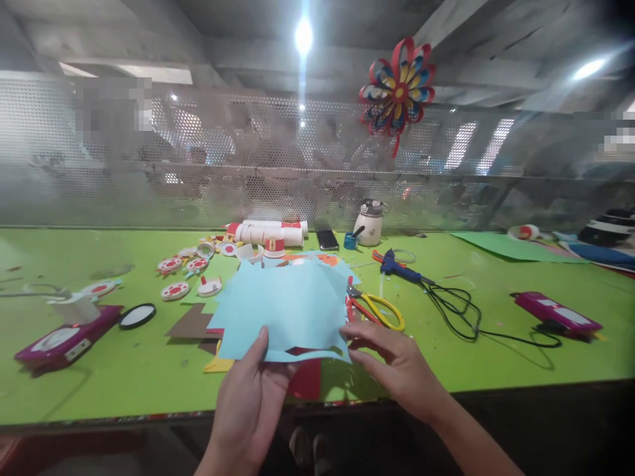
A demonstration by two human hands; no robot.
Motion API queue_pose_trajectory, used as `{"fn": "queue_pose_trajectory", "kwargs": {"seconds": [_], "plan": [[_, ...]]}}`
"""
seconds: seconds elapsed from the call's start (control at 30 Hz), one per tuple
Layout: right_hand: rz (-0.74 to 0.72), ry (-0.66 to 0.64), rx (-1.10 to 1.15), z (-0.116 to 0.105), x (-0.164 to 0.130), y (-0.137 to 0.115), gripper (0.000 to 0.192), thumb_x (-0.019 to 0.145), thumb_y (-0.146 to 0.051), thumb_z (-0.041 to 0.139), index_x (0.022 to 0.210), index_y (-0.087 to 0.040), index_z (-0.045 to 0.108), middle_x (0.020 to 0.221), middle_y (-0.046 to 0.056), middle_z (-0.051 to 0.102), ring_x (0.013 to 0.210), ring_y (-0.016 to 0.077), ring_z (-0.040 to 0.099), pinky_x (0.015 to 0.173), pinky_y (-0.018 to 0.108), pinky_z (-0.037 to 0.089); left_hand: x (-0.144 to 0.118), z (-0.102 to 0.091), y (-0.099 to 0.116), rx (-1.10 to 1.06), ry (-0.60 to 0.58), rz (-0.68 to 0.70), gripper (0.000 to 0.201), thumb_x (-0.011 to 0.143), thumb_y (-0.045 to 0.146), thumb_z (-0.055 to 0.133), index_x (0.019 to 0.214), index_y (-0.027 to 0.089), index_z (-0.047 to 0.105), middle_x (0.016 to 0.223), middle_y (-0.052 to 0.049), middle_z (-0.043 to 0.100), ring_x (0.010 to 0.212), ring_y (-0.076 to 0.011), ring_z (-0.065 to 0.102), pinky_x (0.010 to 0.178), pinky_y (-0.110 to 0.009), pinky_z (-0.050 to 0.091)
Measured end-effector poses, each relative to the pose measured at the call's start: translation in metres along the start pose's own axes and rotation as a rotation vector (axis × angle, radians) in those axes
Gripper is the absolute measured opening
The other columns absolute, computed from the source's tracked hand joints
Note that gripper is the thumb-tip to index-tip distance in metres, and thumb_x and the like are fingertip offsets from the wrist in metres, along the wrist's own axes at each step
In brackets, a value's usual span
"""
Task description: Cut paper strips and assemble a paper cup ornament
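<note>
A light blue sheet of paper (288, 304) is held up above the table's front part. Its lower edge has a narrow strip partly cut away, with a slit between strip and sheet. My left hand (253, 390) grips the lower left edge, thumb on top and fingers underneath. At the lower right corner, my right hand (391, 363) pinches the paper's edge between thumb and fingers. Scissors with yellow and red handles (380, 311) lie just beyond my right hand. Under the sheet, pieces of brown paper (191, 322) and red paper (305, 380) stick out.
Paper discs with red spots (175, 291) and white paper rolls (272, 235) lie behind to the left. A blue glue gun (399, 266) trails a black cable to a purple power strip (558, 314). Another power strip (59, 340) sits left. A bottle (370, 225) and phone (327, 239) stand behind.
</note>
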State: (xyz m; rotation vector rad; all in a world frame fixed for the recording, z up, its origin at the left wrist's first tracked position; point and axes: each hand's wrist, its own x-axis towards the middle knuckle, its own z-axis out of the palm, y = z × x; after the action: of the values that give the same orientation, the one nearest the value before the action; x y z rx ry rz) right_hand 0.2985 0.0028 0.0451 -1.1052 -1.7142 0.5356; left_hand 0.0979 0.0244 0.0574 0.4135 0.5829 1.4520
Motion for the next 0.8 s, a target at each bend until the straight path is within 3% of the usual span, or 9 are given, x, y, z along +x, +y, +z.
{"fn": "queue_pose_trajectory", "kwargs": {"seconds": [0.23, 0.33, 0.43, 0.6, 0.7, 0.8], "plan": [[0.098, 0.054, 0.361, 0.001, -0.012, 0.001, 0.039, 0.081, -0.011, 0.06, 0.115, -0.027, 0.065, 0.102, 0.003, 0.073, 0.087, 0.0179, 0.071, 0.08, 0.029, 0.059, -0.006, -0.002, -0.004, 0.028, 0.025, 0.007, 0.034, 0.086, 0.012, 0.055, 0.119, 0.019, 0.058, 0.117, -0.01, 0.066, 0.096, -0.0241, 0.067, 0.077, -0.044, 0.06], [0.088, 0.112, 0.312, 0.001, -0.016, 0.002, 0.033, 0.077, -0.01, 0.065, 0.103, -0.028, 0.071, 0.098, 0.001, 0.074, 0.086, 0.0173, 0.071, 0.081, 0.027, 0.058, -0.007, -0.003, -0.008, 0.037, 0.008, -0.034, 0.032, 0.086, 0.012, 0.055, 0.116, 0.018, 0.06, 0.116, -0.009, 0.066, 0.094, -0.0237, 0.067, 0.079, -0.046, 0.059], [0.078, 0.171, 0.195, -0.003, -0.018, 0.002, 0.026, 0.073, -0.012, 0.071, 0.094, -0.026, 0.075, 0.093, 0.001, 0.075, 0.087, 0.018, 0.071, 0.08, 0.027, 0.058, -0.011, -0.003, -0.009, 0.028, -0.01, -0.051, 0.034, 0.084, 0.011, 0.057, 0.117, 0.02, 0.06, 0.114, -0.007, 0.067, 0.097, -0.0215, 0.066, 0.082, -0.04, 0.058], [0.07, 0.187, 0.112, -0.008, -0.027, -0.001, 0.025, 0.072, -0.011, 0.071, 0.092, -0.025, 0.075, 0.087, 0.001, 0.076, 0.076, 0.0175, 0.071, 0.071, 0.026, 0.059, -0.021, -0.013, 0.005, 0.067, -0.065, -0.081, 0.044, 0.077, 0.011, 0.062, 0.121, 0.02, 0.059, 0.099, -0.007, 0.071, 0.096, -0.0227, 0.066, 0.083, -0.035, 0.057], [0.073, 0.221, 0.059, -0.007, -0.036, -0.004, 0.019, 0.073, -0.013, 0.07, 0.087, -0.024, 0.075, 0.082, 0.002, 0.075, 0.073, 0.0172, 0.07, 0.068, 0.026, 0.059, -0.026, -0.028, 0.021, 0.196, -0.11, 0.025, 0.063, 0.076, 0.011, 0.06, 0.134, 0.032, 0.046, 0.107, -0.005, 0.068, 0.106, -0.0239, 0.062, 0.089, -0.037, 0.053], [0.065, 0.207, 0.047, -0.006, -0.045, -0.004, 0.021, 0.074, -0.012, 0.068, 0.089, -0.024, 0.075, 0.084, 0.002, 0.075, 0.076, 0.0168, 0.07, 0.07, 0.026, 0.057, -0.027, -0.047, 0.036, 0.509, -0.196, 0.187, 0.084, 0.073, 0.012, 0.066, 0.142, 0.041, 0.028, 0.124, -0.008, 0.06, 0.115, -0.0286, 0.057, 0.092, -0.044, 0.05]]}}
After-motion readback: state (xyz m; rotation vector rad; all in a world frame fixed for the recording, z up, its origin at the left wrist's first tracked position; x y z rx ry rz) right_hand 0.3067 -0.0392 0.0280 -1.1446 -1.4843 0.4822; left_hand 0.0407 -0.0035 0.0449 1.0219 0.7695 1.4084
